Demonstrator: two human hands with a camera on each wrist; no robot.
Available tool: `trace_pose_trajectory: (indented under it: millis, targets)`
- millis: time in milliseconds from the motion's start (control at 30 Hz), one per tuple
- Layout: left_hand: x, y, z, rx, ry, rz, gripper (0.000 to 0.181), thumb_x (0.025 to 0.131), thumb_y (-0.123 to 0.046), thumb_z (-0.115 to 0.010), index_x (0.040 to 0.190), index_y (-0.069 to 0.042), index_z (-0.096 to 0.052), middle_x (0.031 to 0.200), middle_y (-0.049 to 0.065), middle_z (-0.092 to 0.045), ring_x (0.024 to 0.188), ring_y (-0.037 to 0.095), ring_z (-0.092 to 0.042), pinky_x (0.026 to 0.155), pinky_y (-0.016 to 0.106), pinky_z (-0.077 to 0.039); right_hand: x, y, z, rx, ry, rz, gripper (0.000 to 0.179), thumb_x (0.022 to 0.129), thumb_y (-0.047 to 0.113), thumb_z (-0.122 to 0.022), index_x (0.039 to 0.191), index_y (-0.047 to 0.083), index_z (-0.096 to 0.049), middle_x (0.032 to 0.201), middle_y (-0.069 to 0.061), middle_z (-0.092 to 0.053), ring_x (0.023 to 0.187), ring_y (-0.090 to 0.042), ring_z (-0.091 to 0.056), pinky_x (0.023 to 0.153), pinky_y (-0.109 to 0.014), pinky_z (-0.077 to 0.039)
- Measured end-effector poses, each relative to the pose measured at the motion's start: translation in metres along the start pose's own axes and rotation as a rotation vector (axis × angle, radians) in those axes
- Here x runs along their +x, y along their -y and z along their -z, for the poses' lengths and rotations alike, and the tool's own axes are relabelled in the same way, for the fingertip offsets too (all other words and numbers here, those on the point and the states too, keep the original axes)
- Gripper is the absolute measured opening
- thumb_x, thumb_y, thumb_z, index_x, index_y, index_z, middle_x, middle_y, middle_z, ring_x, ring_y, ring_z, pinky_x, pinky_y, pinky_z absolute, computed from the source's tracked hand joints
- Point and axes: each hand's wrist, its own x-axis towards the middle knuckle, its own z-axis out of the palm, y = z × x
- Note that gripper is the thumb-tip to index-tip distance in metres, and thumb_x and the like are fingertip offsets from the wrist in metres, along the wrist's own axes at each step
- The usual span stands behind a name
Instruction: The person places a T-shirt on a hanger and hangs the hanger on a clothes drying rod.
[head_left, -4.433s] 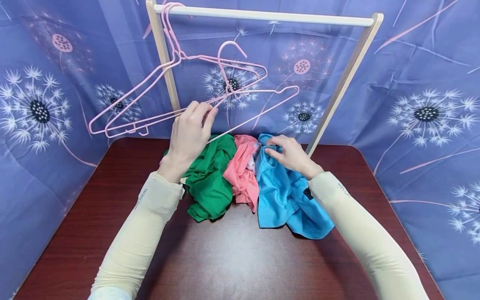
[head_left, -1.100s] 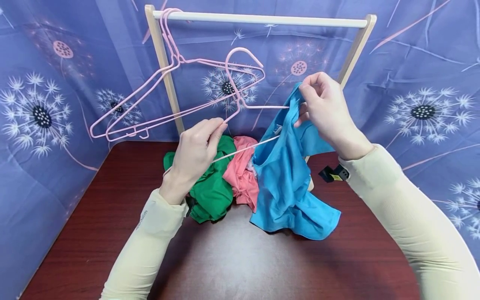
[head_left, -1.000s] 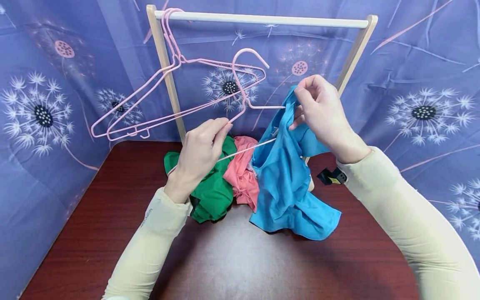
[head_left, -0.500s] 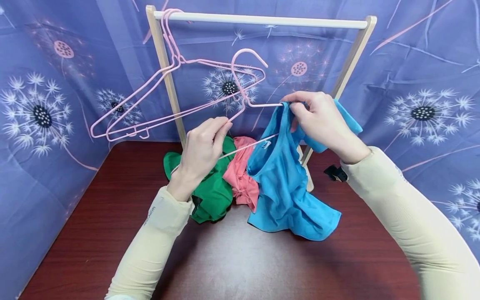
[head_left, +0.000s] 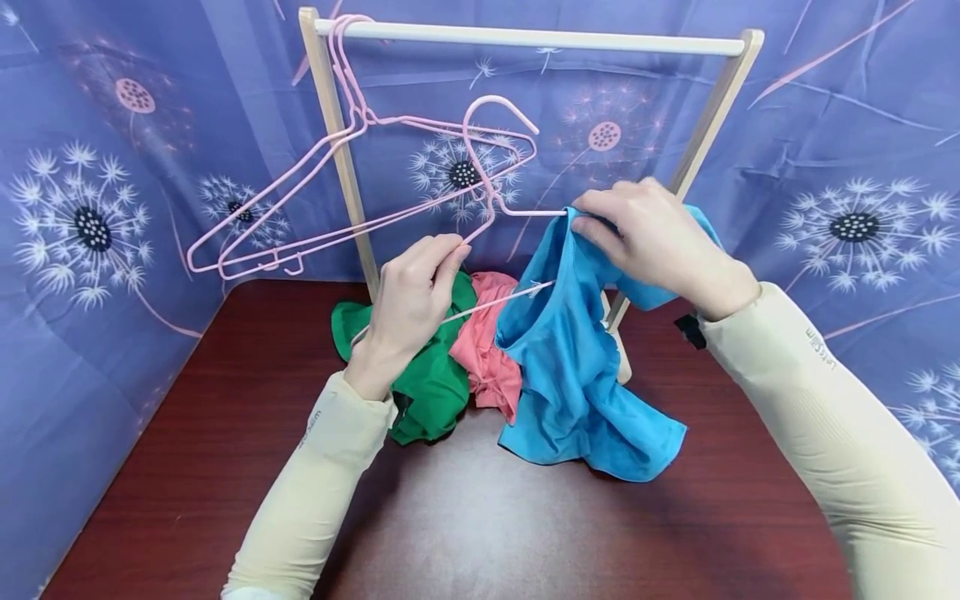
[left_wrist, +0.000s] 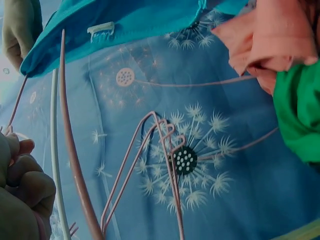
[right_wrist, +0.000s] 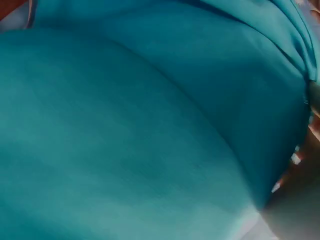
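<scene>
My left hand pinches a pink clothes hanger by one sloping shoulder, its hook pointing up. The hanger's other end runs through the neck opening of a blue T-shirt. At the collar, my right hand grips the shirt where it lies over the hanger's shoulder. The shirt's lower part drapes down onto the table. In the left wrist view the hanger's bottom bar enters the blue cloth beside a white label. Blue cloth fills most of the right wrist view and hides the hanger's far tip.
Two more pink hangers hang at the left end of the white rail of a wooden-sided rack. Crumpled green and coral garments lie on the dark red table. A patterned blue curtain stands behind.
My right hand lifted the blue shirt from the table and brought its neck over the hanger's right end, then lowered slightly. My left hand shifted right with the hanger.
</scene>
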Motion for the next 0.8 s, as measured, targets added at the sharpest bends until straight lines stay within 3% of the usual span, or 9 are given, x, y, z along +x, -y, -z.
trace_pose_trajectory:
  millis: [133, 400, 800]
  targets:
    - [0.000, -0.001, -0.010, 0.004, 0.002, 0.002, 0.019, 0.100, -0.016, -0.057, 0.102, -0.002, -0.070, 0.080, 0.007, -0.061, 0.063, 0.015, -0.054, 0.055, 0.027, -0.044, -0.004, -0.004, -0.007, 0.069, 0.008, -0.011, 0.013, 0.099, 0.010, -0.058, 0.110, 0.006, -0.064, 0.074, -0.003, -0.058, 0.061, -0.018, -0.054, 0.059, -0.037, -0.040]
    - [-0.003, 0.004, -0.012, 0.020, 0.005, 0.026, 0.018, 0.100, -0.017, -0.057, 0.101, -0.004, -0.070, 0.082, 0.006, -0.062, 0.064, 0.014, -0.053, 0.055, 0.027, -0.044, -0.006, -0.002, -0.016, 0.027, -0.023, -0.027, 0.008, 0.099, 0.015, -0.058, 0.101, 0.008, -0.062, 0.062, 0.001, -0.045, 0.053, -0.016, -0.047, 0.055, -0.034, -0.036]
    - [-0.006, 0.008, -0.019, 0.002, 0.017, 0.036, 0.020, 0.102, -0.019, -0.055, 0.099, -0.003, -0.067, 0.080, 0.005, -0.057, 0.064, 0.014, -0.048, 0.056, 0.027, -0.041, -0.006, -0.002, -0.016, -0.005, -0.013, -0.054, 0.010, 0.100, 0.016, -0.057, 0.093, 0.009, -0.060, 0.062, 0.000, -0.045, 0.053, -0.016, -0.047, 0.053, -0.035, -0.036]
